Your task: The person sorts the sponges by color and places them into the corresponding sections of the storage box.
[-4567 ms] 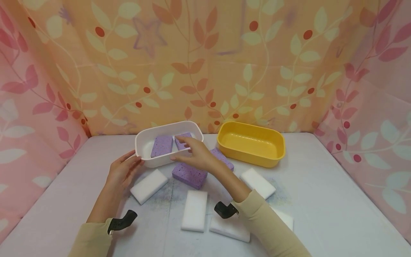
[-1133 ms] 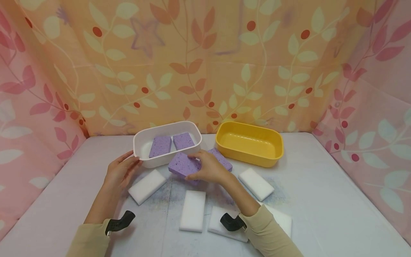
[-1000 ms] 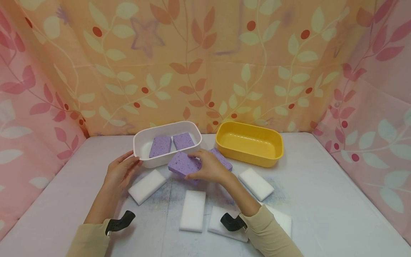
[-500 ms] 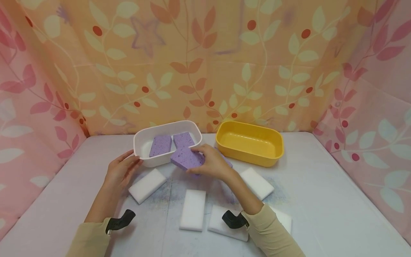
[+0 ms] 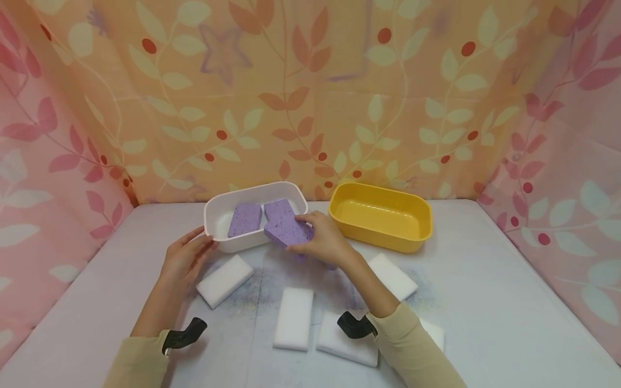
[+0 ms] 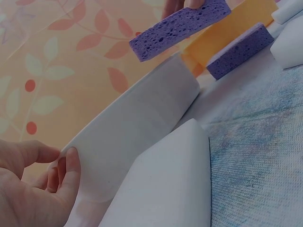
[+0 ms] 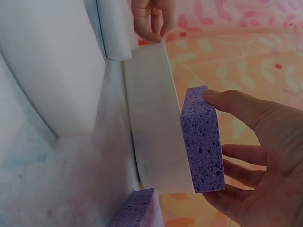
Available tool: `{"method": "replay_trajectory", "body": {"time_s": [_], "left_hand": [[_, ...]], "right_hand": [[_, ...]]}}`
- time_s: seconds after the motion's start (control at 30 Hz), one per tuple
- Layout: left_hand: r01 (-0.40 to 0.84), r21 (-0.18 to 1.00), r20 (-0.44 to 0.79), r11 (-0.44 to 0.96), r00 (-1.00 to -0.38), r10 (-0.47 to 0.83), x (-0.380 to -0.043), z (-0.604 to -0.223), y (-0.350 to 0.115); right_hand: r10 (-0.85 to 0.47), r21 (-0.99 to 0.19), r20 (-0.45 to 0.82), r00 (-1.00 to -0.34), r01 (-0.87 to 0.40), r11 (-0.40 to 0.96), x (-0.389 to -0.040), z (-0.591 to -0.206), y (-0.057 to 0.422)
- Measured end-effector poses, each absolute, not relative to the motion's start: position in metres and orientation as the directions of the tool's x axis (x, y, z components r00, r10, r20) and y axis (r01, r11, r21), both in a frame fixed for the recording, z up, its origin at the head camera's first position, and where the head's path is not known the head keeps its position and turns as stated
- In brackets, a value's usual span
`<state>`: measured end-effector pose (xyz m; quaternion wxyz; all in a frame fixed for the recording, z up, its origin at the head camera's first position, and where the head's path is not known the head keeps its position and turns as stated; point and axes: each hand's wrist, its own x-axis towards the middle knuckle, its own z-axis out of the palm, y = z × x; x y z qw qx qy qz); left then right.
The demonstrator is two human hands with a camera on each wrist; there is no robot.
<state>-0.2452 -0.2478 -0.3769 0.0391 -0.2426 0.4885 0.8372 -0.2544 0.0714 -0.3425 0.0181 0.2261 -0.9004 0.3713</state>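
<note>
My right hand [image 5: 330, 242] grips a purple sponge [image 5: 288, 230] between thumb and fingers. In the head view this sponge overlaps the front rim of the white tub [image 5: 233, 246] at its right end; the left wrist view shows the sponge [image 6: 180, 29] raised above the tub wall. Two more purple sponges [image 5: 245, 220] lie flat inside the tub. At the tub's left end, my left hand [image 5: 183, 258] pinches the rim, plain in the left wrist view, thumb against finger. Another purple sponge [image 6: 240, 49] rests on the table, mostly hidden behind my right hand in the head view.
A yellow tub [image 5: 380, 237] with nothing in it stands to the right of the white one. Several white sponge blocks [image 5: 294, 318] lie spread over the cloth in front, one [image 5: 225, 281] close to the white tub. Patterned curtains [image 5: 310, 108] enclose the back and sides.
My right hand came out of the white tub, took hold of the purple sponge in front of it and raised it up and rightward to the rim. The left hand keeps its place.
</note>
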Motion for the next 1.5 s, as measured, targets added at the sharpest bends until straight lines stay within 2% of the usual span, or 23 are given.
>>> {"method": "replay_trajectory", "body": {"time_s": [0.47,1.03,1.5], "left_hand": [[-0.308,0.802,-0.442,-0.511,-0.882,-0.162,-0.244,-0.376,-0.246],[-0.301,0.794,-0.449,-0.528,-0.876,-0.177,-0.244,-0.375,-0.246],[-0.291,0.793,-0.437,-0.535,-0.884,-0.168,-0.247,-0.377,-0.248]], "right_hand": [[-0.378,-0.649,0.194,-0.905,-0.408,0.642,-0.276,-0.334,0.060],[-0.361,-0.648,0.129,-0.923,-0.354,0.674,-0.299,-0.322,0.045],[-0.351,-0.603,0.113,-0.930,-0.345,0.720,-0.320,-0.314,0.028]]}}
